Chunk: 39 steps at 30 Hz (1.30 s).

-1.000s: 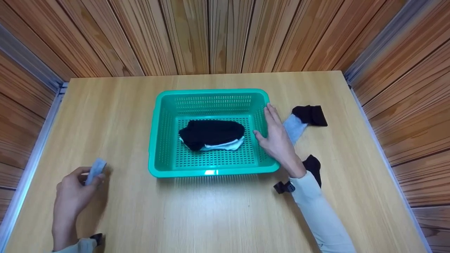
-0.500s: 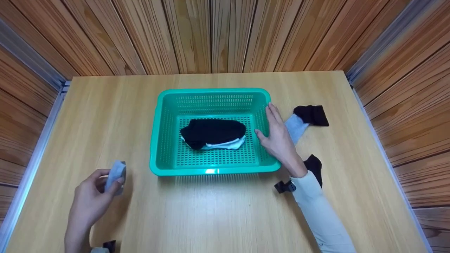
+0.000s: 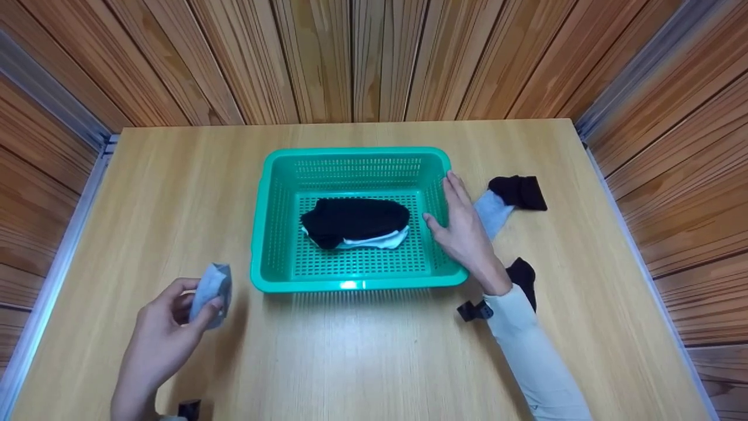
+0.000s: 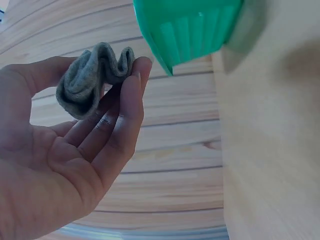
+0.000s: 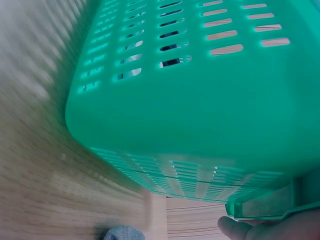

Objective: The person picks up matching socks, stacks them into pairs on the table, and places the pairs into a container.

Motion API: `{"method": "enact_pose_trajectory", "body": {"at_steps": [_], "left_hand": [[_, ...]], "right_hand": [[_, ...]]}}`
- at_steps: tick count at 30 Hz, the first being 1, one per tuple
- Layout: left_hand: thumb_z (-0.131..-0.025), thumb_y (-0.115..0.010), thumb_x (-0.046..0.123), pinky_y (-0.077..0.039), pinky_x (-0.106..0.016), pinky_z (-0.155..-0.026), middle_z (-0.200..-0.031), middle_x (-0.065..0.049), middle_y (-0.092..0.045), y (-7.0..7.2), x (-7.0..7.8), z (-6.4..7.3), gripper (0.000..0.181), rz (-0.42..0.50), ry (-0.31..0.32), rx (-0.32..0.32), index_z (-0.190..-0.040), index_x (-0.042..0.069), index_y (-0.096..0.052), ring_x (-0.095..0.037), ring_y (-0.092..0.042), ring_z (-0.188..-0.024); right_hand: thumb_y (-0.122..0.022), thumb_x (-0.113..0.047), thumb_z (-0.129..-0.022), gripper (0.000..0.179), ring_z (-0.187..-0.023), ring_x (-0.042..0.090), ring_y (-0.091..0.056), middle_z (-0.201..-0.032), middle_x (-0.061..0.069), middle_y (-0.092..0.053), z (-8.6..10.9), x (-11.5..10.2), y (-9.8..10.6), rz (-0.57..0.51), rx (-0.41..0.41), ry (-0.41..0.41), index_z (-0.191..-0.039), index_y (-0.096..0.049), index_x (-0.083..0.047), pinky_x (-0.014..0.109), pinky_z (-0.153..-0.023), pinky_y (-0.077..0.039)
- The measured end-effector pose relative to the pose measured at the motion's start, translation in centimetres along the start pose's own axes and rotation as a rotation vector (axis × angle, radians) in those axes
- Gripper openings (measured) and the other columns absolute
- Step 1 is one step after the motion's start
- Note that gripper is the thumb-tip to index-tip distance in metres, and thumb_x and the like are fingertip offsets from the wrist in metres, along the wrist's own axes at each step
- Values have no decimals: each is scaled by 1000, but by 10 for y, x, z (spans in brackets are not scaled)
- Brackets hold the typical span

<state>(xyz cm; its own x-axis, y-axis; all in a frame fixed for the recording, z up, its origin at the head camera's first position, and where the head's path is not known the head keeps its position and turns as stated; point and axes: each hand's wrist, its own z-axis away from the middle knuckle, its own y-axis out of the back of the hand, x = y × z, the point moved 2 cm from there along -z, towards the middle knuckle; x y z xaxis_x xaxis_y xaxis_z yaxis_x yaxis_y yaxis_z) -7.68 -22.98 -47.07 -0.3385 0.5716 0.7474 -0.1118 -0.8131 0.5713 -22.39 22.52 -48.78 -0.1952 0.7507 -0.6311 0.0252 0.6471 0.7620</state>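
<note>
In the head view my left hand (image 3: 166,336) pinches a folded light grey-blue sock (image 3: 210,295) between thumb and fingers, above the table left of the green basket (image 3: 359,285). The left wrist view shows this sock (image 4: 92,82) end-on, its layers folded and rolled. My right hand (image 3: 464,234) rests on the basket's right rim, fingers straight along it and thumb over the inner side. Inside the basket lies a black sock (image 3: 356,216) on top of a white one (image 3: 383,240). Basket wall (image 5: 175,120) fills most of the right wrist view.
To the right of the basket lie a light blue-grey sock (image 3: 494,211) and a folded black sock (image 3: 517,192) overlapping it. Another black sock (image 3: 523,278) is partly hidden by my right forearm. Wood-panelled walls (image 3: 380,64) border the table.
My left hand has moved right, toward the basket, carrying the folded sock, which now shows more of its side. My right hand stays in place on the rim.
</note>
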Motion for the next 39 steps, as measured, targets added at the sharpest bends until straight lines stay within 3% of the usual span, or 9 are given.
{"method": "enact_pose_trajectory", "body": {"at_steps": [8,15,19,24,28,31,35,39], "left_hand": [[-103,-68,29,-64,-45,-91,-139,-26,-67,-14,8,6,43,36,-56,-18,-138,6,-57,-36,-72,-119],[-100,-72,17,-65,-37,-88,-130,-23,-71,-37,20,16,33,109,-184,33,-129,5,-64,-35,-72,-116],[-99,-74,17,-64,-35,-90,-127,-16,-73,-52,27,20,31,149,-186,-1,-127,8,-65,-30,-73,-113],[-99,-74,20,-62,-38,-97,-127,-10,-74,-68,33,25,32,148,-135,-45,-128,11,-65,-24,-72,-114],[-99,-74,20,-60,-41,-98,-122,-6,-75,-83,37,30,30,161,-131,-92,-126,13,-66,-19,-71,-110],[-98,-75,20,-59,-42,-99,-119,-3,-75,-97,41,33,26,171,-173,-139,-123,17,-66,-17,-70,-111],[-97,-75,22,-58,-45,-101,-120,-1,-74,-118,48,35,26,149,-249,-175,-121,20,-66,-18,-69,-115],[-97,-75,20,-60,-41,-96,-118,-2,-74,-137,53,36,26,75,-335,-131,-121,17,-66,-18,-71,-111]], "right_hand": [[-67,-21,-103,65,-158,37,-33,-170,19,-34,6,-2,6,-118,111,27,-156,-42,4,54,-129,-30],[-72,-13,-99,44,-148,42,-46,-159,25,-47,30,-15,21,-190,229,96,-137,-61,5,60,-123,-36],[-73,-6,-97,26,-131,36,-61,-141,24,-62,54,-35,25,-259,310,183,-120,-70,4,45,-113,-49],[-70,8,-92,11,-99,23,-69,-106,18,-74,84,-61,13,-403,350,420,-102,-73,4,22,-92,-57],[-69,11,-90,16,-86,19,-70,-91,13,-74,105,-80,-6,-475,250,568,-102,-73,1,22,-83,-58],[-69,7,-93,16,-86,18,-71,-93,9,-75,121,-92,-23,-490,105,573,-106,-73,-2,25,-81,-60],[-68,-10,-102,17,-93,12,-72,-103,5,-76,137,-99,-43,-509,-152,416,-118,-70,-7,28,-83,-62],[-66,-23,-104,32,-99,9,-70,-113,6,-73,145,-97,-60,-579,-337,225,-132,-62,-9,29,-88,-62]]}}
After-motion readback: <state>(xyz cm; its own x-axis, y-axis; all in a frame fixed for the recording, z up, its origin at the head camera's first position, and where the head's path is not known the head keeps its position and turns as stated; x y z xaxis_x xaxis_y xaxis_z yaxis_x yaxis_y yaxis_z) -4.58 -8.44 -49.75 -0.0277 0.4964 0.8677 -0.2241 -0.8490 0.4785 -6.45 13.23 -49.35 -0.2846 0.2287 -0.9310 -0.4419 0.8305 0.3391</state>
